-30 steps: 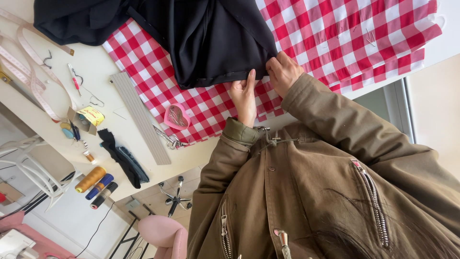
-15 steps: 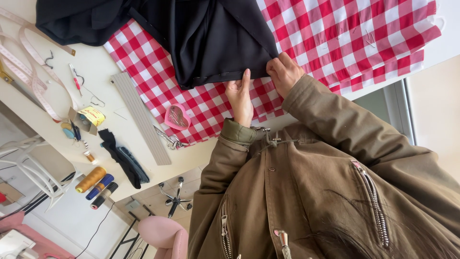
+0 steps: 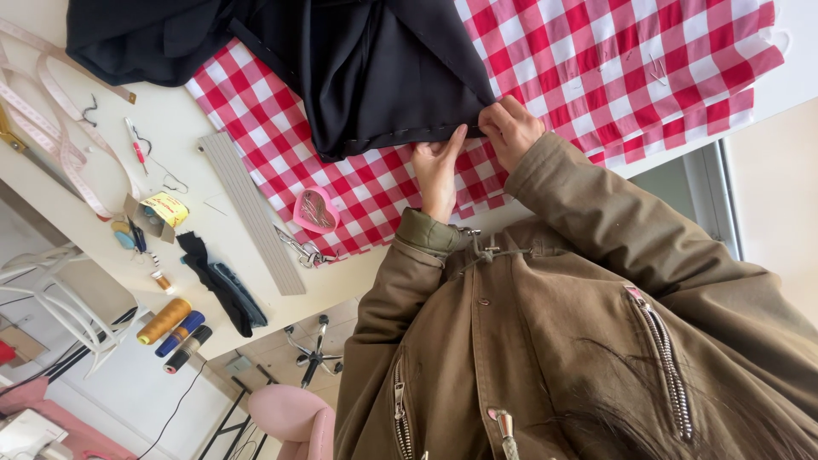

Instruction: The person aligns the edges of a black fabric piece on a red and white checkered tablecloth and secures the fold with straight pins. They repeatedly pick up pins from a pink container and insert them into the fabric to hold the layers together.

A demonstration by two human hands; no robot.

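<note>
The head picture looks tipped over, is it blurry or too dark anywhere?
Head view: tilted but sharp, in even daylight; the black fabric is so dark its folds barely show, while the checked cloth and both hands at the hem stay clear.

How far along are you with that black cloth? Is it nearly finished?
Done: the black cloth lies spread over the red checked cloth, and its lower edge looks folded, with small pale marks along it. In hand: the left hand and right hand pinch that edge. Left: the thread spools and heart-shaped box lie untouched, so it is probably not finished.
</note>
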